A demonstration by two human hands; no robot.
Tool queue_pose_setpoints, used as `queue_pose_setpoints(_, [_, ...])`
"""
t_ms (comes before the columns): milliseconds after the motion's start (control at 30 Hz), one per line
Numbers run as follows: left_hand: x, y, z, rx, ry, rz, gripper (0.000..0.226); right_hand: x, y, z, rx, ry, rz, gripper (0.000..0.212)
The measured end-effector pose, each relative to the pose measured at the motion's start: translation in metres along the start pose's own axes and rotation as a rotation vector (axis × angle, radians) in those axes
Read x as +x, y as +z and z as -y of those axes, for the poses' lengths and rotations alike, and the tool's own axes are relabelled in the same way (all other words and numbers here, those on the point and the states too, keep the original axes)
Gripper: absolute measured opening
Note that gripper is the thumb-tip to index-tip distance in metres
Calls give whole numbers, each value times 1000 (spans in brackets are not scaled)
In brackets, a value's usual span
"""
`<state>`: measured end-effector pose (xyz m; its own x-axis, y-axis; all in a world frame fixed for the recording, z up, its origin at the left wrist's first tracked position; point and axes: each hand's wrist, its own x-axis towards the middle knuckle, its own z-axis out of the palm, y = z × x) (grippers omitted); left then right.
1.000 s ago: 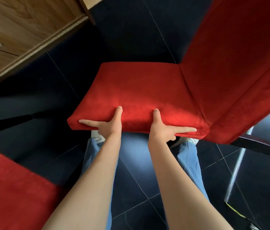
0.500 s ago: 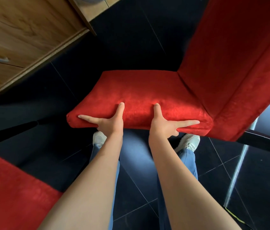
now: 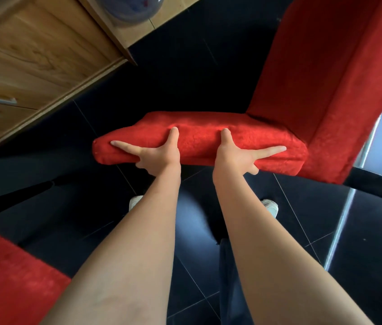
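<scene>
A red plush chair fills the middle and right of the head view. Its seat cushion [image 3: 199,134] juts toward me and its tall backrest [image 3: 326,66] rises at the right. My left hand [image 3: 159,156] grips the seat's front edge, thumb on top, forefinger stretched out to the left along the edge, other fingers curled underneath. My right hand [image 3: 234,158] grips the same edge a little to the right, thumb on top, forefinger pointing right, remaining fingers tucked under the seat.
A wooden cabinet [image 3: 33,55] with metal drawer handles stands at the upper left, a clear dome on its top. Another red cushion [image 3: 4,277] lies at the lower left. A chrome chair leg [image 3: 344,219] runs down the right. The floor is dark tile [image 3: 279,207]; my white shoes show below.
The seat's front edge has come up and tilted, so less of its top surface shows. Both hands kept their hold. The view swung upward, revealing more of the cabinet top.
</scene>
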<state>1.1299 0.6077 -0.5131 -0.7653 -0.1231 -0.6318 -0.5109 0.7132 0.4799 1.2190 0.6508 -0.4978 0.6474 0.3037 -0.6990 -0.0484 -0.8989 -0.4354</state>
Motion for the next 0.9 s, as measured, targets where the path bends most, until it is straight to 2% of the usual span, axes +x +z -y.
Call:
queue_pose_setpoints(233, [0,20,-29,29,21,0,140,4,16,35,-28,1,5,130])
queue_pose_setpoints(733, [2,37,-59,47,15,-22,136,5,27,61,-76,-2,85,130])
queue_pose_setpoints(900, [1,41,-63,38,3,-61,134,6,31,64,-112,20,57,133])
